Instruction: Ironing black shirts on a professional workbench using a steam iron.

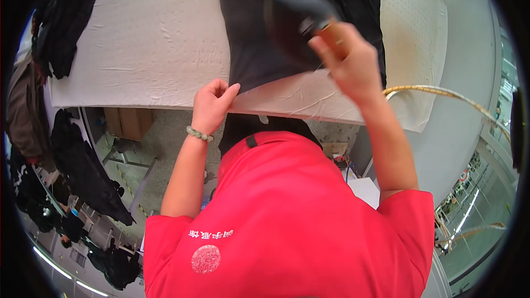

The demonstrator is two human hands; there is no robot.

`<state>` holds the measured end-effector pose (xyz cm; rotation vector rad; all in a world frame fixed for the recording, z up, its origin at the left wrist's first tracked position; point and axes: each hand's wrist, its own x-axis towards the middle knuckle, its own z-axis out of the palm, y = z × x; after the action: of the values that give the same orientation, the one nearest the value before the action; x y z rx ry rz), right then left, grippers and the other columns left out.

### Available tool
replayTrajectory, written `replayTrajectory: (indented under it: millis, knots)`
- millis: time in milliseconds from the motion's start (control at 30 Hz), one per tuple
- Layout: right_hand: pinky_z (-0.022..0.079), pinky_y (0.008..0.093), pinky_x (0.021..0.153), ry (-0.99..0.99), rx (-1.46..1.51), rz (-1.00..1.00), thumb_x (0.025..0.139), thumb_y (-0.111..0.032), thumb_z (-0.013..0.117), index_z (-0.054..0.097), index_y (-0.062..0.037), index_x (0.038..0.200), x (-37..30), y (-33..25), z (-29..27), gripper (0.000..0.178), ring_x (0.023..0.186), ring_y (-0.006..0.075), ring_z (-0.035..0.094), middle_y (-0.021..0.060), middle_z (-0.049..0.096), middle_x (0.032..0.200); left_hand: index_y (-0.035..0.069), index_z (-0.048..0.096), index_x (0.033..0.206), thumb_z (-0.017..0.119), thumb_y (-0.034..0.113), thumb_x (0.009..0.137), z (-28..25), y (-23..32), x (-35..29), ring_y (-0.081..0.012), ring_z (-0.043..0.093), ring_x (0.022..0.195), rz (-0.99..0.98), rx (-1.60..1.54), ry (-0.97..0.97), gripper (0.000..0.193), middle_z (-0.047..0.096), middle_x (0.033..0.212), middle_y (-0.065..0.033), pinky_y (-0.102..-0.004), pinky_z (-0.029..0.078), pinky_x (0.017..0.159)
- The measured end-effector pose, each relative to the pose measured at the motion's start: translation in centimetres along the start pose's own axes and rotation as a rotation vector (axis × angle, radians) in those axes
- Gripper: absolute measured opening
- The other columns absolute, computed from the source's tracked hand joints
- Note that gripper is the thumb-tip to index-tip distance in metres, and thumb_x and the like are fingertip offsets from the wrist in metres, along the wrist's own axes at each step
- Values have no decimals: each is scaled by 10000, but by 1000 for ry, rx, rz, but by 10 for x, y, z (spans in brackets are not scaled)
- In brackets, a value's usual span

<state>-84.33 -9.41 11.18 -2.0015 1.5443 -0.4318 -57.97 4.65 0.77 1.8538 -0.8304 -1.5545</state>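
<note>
A black garment [251, 38] lies spread over the pale padded ironing table [160, 33], its lower edge close to the table's front. My right hand [353, 66] is closed round the brown handle of a dark steam iron [295, 19], which is blurred by motion over the garment's right part. Whether the iron's sole touches the cloth I cannot tell. At the garment's lower left corner my left hand [212, 102] pinches the cloth edge between thumb and fingers, near the table's front edge.
A yellowish hose [441, 91] curves in from the right beside the table. Dark clothes [72, 16] hang over the table's left end, and more dark garments [83, 165] hang below it. Under the table stands a cardboard box [130, 123].
</note>
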Motion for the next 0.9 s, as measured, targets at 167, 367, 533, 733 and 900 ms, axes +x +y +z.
replayTrajectory:
  millis: [167,367,533,733,900]
  knots:
    - [550,350,722,125,-183,73,887,-292,805,611,-70,1315,-8,55,-42,520,735,244,687,152,720,894,24,613,963,758,228,918,11,-8,5,-88,568,576,-5,-152,68,254,640,706,-13,-279,455,546]
    - [559,410,711,-250,-356,304,863,-283,806,562,-56,1369,-70,48,-27,605,753,358,710,179,716,871,27,577,1109,765,192,903,17,8,5,-137,633,637,1,121,68,324,678,783,-54,-324,503,609]
    - [559,496,709,-418,-292,257,833,-228,775,489,-44,1403,-88,18,20,664,799,440,698,220,708,838,17,588,1120,772,171,884,14,1,11,-199,653,692,86,361,82,336,692,805,-84,-346,516,657]
    - [566,516,719,-603,-322,264,831,-205,751,474,-30,1364,-78,-3,38,626,791,450,692,250,698,819,16,594,1154,766,170,880,13,-6,9,-237,654,711,132,348,84,358,695,822,-98,-362,516,674]
    - [566,514,751,-530,-458,359,839,-212,743,487,-25,1343,-88,29,19,595,837,455,692,261,702,863,18,598,1149,755,161,882,14,-5,9,-234,657,729,173,405,80,341,695,835,-102,-358,517,680]
